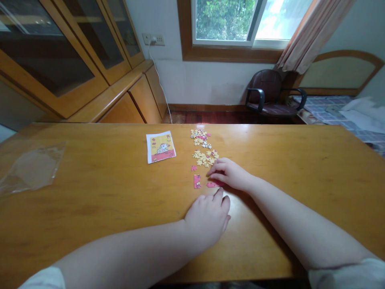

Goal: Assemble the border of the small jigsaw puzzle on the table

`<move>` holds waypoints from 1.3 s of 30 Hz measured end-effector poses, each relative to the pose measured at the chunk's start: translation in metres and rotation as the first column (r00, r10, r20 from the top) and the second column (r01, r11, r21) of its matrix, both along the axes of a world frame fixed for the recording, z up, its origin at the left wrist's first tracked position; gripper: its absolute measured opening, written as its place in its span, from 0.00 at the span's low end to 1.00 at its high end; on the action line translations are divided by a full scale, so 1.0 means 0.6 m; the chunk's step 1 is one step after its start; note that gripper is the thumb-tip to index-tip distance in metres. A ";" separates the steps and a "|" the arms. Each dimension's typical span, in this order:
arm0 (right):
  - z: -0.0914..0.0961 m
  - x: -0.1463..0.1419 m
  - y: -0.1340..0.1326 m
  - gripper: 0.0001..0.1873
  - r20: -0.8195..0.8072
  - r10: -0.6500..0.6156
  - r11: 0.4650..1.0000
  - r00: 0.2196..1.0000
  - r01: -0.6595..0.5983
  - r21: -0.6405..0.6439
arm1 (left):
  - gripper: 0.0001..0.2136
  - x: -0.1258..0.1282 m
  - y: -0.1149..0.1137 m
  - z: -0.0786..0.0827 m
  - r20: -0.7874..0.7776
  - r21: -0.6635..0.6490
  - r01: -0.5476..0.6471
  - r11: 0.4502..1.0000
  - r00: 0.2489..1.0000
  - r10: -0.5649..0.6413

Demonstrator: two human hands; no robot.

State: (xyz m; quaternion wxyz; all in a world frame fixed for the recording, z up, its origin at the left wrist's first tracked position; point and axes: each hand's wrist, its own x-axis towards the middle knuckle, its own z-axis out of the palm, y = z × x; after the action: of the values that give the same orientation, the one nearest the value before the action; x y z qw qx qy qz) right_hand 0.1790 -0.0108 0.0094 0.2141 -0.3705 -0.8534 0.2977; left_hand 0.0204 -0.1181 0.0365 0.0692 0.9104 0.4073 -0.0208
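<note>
My right hand (229, 174) lies on the wooden table (99, 192) with its fingers stretched flat, the tips touching a pink puzzle piece (213, 184). My left hand (209, 216) rests just below it, fingers loosely curled downward, holding nothing I can see. A joined pink strip of pieces (197, 181) lies just left of the right hand, with one small pink piece (194, 168) above it. A pile of loose yellow and pink puzzle pieces (203, 149) spreads beyond the right hand's fingertips. A picture card (160, 147) showing the puzzle's image lies to the left of the pile.
A crumpled clear plastic bag (31, 168) lies at the table's left end. Wooden cabinets with glass doors (60, 52) stand at the left. A dark office chair (266, 94) sits under the window beyond the table, and a bed (355, 114) is at the right.
</note>
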 end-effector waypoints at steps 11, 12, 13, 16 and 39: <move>0.005 0.041 0.022 0.15 -0.019 0.173 0.984 0.985 -0.173 -0.049 | 0.20 0.002 0.009 0.005 -0.113 -0.029 -0.195 0.980 0.975 0.191; 0.004 0.043 0.022 0.16 -0.018 0.187 0.981 0.982 -0.188 -0.048 | 0.21 0.002 0.009 0.005 -0.114 -0.031 -0.194 0.981 0.975 0.189; 0.004 0.043 0.023 0.15 -0.015 0.194 0.980 0.981 -0.194 -0.047 | 0.21 0.002 0.009 0.005 -0.115 -0.035 -0.192 0.981 0.976 0.187; 0.003 0.041 0.023 0.11 -0.009 0.186 0.981 0.983 -0.186 -0.053 | 0.21 0.002 0.008 0.005 -0.124 -0.048 -0.193 0.980 0.975 0.185; 0.016 0.032 0.013 0.09 0.034 0.132 0.991 0.991 -0.132 -0.022 | 0.20 0.001 0.014 0.004 -0.122 -0.035 -0.161 0.986 0.980 0.156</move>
State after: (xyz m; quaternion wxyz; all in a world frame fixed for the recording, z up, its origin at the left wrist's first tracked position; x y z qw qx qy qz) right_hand 0.1980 -0.0032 0.0190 0.1749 -0.3206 -0.8767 0.3131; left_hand 0.0208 -0.1095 0.0389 0.0664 0.8704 0.4815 -0.0787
